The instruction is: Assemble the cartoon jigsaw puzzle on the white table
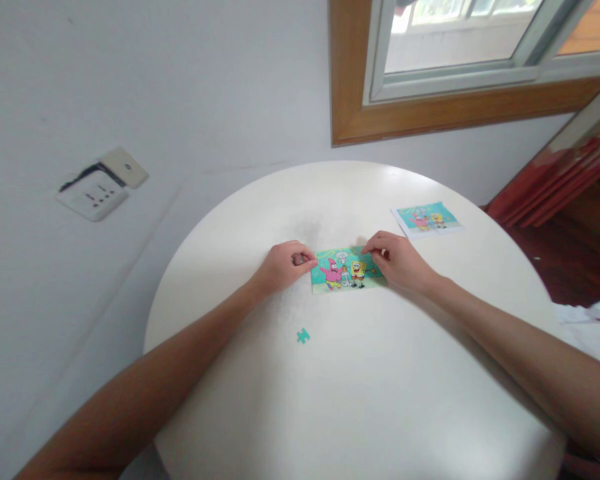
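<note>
One jigsaw puzzle (337,275) with cartoon figures lies flat near the middle of our round white bench (350,400), between our left hand (284,267) and our right hand (403,261). We have the left fingers drawn together at its left edge, and the right fingers bent over its upper right part. Both sets touch the puzzle, though we cannot tell whether they grasp it or only press. We see a loose green piece (303,336) nearer to us, apart from the puzzle. Beyond our right hand lies a picture (427,219) with similar figures.
</note>
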`<state>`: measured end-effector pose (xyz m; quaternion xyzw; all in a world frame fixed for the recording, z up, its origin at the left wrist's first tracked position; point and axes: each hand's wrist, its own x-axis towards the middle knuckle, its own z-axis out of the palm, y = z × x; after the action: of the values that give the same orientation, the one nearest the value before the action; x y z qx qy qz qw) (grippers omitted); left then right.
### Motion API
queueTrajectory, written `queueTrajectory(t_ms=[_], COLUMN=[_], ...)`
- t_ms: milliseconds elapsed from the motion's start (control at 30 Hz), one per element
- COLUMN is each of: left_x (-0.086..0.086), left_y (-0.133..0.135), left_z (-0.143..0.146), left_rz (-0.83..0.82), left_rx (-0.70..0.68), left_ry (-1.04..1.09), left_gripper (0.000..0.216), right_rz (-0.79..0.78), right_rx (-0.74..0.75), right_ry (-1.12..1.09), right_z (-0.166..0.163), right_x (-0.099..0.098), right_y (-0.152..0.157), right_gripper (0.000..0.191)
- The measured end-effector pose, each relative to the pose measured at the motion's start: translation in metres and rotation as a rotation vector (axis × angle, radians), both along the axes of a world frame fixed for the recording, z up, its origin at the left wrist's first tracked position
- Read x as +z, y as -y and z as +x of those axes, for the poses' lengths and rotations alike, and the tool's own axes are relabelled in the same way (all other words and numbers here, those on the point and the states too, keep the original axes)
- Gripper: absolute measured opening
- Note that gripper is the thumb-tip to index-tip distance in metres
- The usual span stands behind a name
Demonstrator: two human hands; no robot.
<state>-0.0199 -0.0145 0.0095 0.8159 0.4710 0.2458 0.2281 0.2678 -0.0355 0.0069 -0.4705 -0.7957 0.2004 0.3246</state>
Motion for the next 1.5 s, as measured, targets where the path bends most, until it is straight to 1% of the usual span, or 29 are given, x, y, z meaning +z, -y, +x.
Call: queueTrajectory(t_ms=[167, 333, 600, 800, 967, 1033, 1067, 1100, 1133, 1167, 1267, 1300, 1367, 1500], left_x=[-0.001, 0.001, -0.001, 0.0, -0.005, -0.002, 0.003, 0.009, 0.017, 0.026, 0.05, 0.055, 0.061, 0.062], left_y=[0.001, 0.001, 0.002, 0.002, -0.001, 0.0, 0.001, 0.003, 0.006, 0.01, 0.025, 0.03, 0.04, 0.051], left_z=[0.001, 0.002, 0.005, 0.004, 0.002, 0.001, 0.0, -0.002, -0.005, -0.007, -0.012, -0.013, -0.011, -0.004], left_rz=[0.037, 0.023, 0.059, 0.006, 0.016, 0.013, 0.0, -0.023, -0.058, -0.1, -0.31, -0.352, -0.378, -0.373], left_rx=[-0.016, 0.019, 0.0, 0.025, -0.014, -0.004, -0.007, -0.026, -0.073, -0.159, -0.519, -0.591, -0.665, -0.724], left_ry=[-0.016, -0.003, -0.045, -0.013, -0.022, -0.02, -0.02, -0.022, -0.028, -0.059, -0.194, -0.235, -0.312, -0.403], left_gripper=[0.016, 0.014, 0.01, 0.016, 0.024, 0.022, 0.021, 0.02, 0.018, 0.016, 0.018, 0.02, 0.021, 0.017], right_rz=[-0.001, -0.002, -0.009, -0.019, -0.013, -0.015, -0.016, -0.017, -0.017, -0.015, -0.002, 0.0, -0.002, -0.006], right_rx=[-0.004, -0.003, 0.009, 0.006, 0.013, 0.017, 0.016, 0.014, 0.014, 0.012, 0.007, 0.005, 0.002, -0.001], right_ry=[0.008, 0.011, 0.019, 0.01, 0.008, 0.01, 0.008, 0.007, 0.006, 0.004, 0.003, 0.004, 0.004, 0.004], right_z=[0.0, -0.001, -0.001, -0.001, 0.0, 0.0, 0.0, 0.0, 0.0, 0.0, 0.001, 0.001, 0.002, 0.002], right_x=[0.001, 0.002, 0.001, -0.001, -0.001, -0.001, -0.001, 0.0, 0.0, 0.0, 0.0, 0.0, -0.001, -0.001], right_y=[0.0, 0.001, 0.001, 0.001, 0.0, 0.0, 0.0, 0.0, 0.0, 0.0, -0.001, -0.001, -0.001, -0.001], right_gripper=[0.03, 0.03, 0.03, 0.029, 0.03, 0.03, 0.03, 0.03, 0.03, 0.03, 0.03, 0.03, 0.029, 0.03])
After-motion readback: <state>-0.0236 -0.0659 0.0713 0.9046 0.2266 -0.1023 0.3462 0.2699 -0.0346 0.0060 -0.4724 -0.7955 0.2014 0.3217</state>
